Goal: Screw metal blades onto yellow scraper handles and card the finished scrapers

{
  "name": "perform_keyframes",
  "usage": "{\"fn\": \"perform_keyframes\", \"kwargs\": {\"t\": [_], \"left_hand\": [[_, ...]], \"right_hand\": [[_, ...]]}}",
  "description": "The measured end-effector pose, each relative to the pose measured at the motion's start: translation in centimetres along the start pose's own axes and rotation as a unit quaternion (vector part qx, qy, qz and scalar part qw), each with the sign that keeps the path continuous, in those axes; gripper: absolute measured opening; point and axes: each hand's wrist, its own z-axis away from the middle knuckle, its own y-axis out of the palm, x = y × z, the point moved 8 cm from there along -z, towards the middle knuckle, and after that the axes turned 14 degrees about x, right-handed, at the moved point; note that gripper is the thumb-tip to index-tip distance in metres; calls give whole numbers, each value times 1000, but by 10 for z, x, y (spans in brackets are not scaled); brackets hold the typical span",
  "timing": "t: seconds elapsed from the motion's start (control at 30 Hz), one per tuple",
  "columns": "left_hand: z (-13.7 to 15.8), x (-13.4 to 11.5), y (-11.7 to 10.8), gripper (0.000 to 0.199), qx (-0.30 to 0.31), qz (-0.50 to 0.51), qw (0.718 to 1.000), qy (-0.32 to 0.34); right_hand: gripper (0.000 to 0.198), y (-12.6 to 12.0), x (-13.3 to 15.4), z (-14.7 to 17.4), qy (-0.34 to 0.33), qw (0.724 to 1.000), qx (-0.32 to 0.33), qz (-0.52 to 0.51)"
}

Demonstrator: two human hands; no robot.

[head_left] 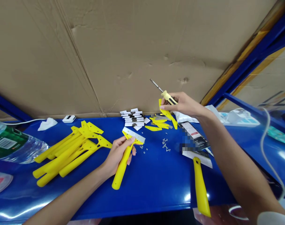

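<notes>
Left grip (116, 153) clenched around a yellow scraper handle (120, 172), thumb on top near the head; handle was tilted, its butt end pointing down toward the wearer. Metal blade (139, 137) sat across the handle's head, just beyond the left thumb. Right grip (184, 104) was raised, grasping a screwdriver (168, 96), shaft pointing up and left, plus a slim yellow strip (171, 116) at the fingertips; couldn't tell whether its lower end touched anything.

Between the two grips, on the blue tabletop (156, 190): small nuts (144, 152) just beside the left grip, loose screws (165, 144) below the right grip. Beyond the left grip, a paper-sleeved stack (133, 119); left of the right grip and lower, more yellow strips (160, 125). Left of the left grip lay piled yellow handles (73, 150), then a bottle (11, 142) farther out. Below the right grip, a phone (192, 132); nearer the wearer, another yellow handle (201, 187) with its head end away from the wearer.
</notes>
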Motion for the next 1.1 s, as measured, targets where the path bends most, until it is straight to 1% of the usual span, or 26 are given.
{"fn": "perform_keyframes", "kwargs": {"t": [0.07, 0.13, 0.2, 0.27, 0.33, 0.4, 0.5, 0.57, 0.7, 0.83, 0.97, 1.0, 1.1], "left_hand": [[0, -1, 0, 38, -3, -2, 1000, 0], [0, -1, 0, 39, -5, -5, 1000, -2], [0, -1, 0, 39, -6, -9, 1000, -2], [0, 0, 0, 40, -8, -10, 1000, -3], [0, 1, -1, 40, -9, -12, 1000, -7], [0, 2, -1, 40, -9, -13, 1000, -9], [-1, 3, -2, 40, -7, -13, 1000, -7], [0, 2, -2, 40, -8, -11, 1000, -6], [0, 3, 0, 39, -6, -8, 1000, -6], [0, 2, 0, 40, 1, -9, 1000, -7], [0, 1, -1, 39, -4, -9, 1000, -2], [0, 1, -1, 39, -3, -10, 1000, -1], [0, 1, 1, 40, 5, -16, 1000, -6]], "right_hand": [[34, 1, 2, -1, -15, 995, -34, -91], [32, 6, 2, -4, -24, 980, -49, -193], [27, 17, 6, -7, -30, 960, -29, -278], [23, 30, 16, -9, -44, 948, 10, -316], [23, 43, 27, -9, -58, 949, 43, -308], [24, 55, 37, -7, -61, 957, 64, -278], [27, 72, 44, -6, -42, 969, 91, -226], [26, 75, 46, -6, -38, 976, 81, -198], [24, 76, 46, -8, -60, 986, 62, -142], [24, 82, 46, -11, -66, 986, 67, -139], [24, 93, 44, -11, -27, 984, 89, -154], [27, 96, 43, -11, -11, 984, 97, -147], [47, 104, 36, -11, 39, 987, 111, -107]]}}
